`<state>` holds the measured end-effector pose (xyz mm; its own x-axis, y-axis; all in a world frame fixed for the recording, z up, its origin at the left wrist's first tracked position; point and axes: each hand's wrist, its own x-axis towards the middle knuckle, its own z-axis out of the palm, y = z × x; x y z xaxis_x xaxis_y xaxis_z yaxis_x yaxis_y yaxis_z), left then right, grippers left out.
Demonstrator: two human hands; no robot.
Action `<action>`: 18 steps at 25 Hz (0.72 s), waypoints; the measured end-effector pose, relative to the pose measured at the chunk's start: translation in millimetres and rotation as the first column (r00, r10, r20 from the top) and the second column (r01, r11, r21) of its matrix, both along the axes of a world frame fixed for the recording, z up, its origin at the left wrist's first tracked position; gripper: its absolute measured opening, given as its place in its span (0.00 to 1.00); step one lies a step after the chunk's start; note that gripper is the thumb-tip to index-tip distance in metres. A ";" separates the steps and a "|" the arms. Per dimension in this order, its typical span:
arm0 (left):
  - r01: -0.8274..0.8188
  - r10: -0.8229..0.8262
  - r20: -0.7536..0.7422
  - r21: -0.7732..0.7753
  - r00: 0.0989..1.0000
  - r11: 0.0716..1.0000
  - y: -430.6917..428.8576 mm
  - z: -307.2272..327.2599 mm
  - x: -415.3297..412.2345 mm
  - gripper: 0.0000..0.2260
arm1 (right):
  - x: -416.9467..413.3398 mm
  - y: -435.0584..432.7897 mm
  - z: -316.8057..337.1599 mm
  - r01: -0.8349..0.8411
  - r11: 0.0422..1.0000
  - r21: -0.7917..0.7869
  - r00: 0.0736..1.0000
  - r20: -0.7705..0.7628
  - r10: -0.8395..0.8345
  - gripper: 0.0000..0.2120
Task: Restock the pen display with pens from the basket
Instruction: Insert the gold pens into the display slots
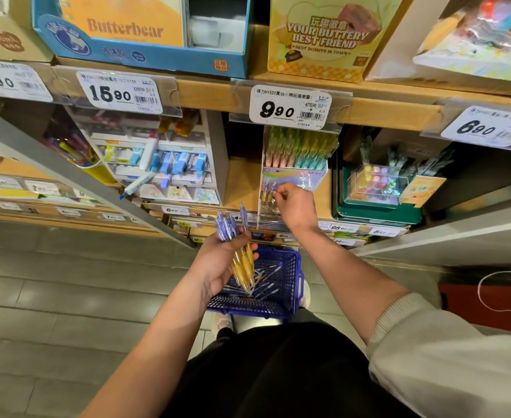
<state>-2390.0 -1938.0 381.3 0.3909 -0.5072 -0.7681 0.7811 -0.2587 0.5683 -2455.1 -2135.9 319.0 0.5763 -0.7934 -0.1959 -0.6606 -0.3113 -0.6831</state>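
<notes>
Purple-topped pens point(229, 229) sit clamped in the left hand's point(219, 265) curled fingers, a ready supply above the floor basket point(293, 279). The right hand point(298, 205) pinches one pen point(269, 192) at the pen display's point(293, 175) front compartment, near the shelf point(242, 182) edge.

1. Right arm: a loose cream sleeve point(435, 354), right of the blue basket point(278, 310), ends in a ribbed cuff point(394, 319) near the elbow.
2. Lower body: a black garment point(278, 375) just below the basket.
3. Feet: a pale shoe point(221, 323) at the basket's lower left corner, a second shoe point(306, 294) against its right side.
</notes>
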 end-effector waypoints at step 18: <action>0.087 -0.089 0.091 0.028 0.992 0.996 -14.6 -3.0 -10.3 0.11 | -37.3 43.4 55.5 -0.131 0.698 0.704 0.974 0.224 -0.044 0.06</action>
<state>-2400.3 -1952.6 378.3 0.4149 -0.5243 -0.7436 0.6996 -0.3386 0.6292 -2492.3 -2092.4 374.5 0.7015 -0.4388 -0.5616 -0.4747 0.3002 -0.8274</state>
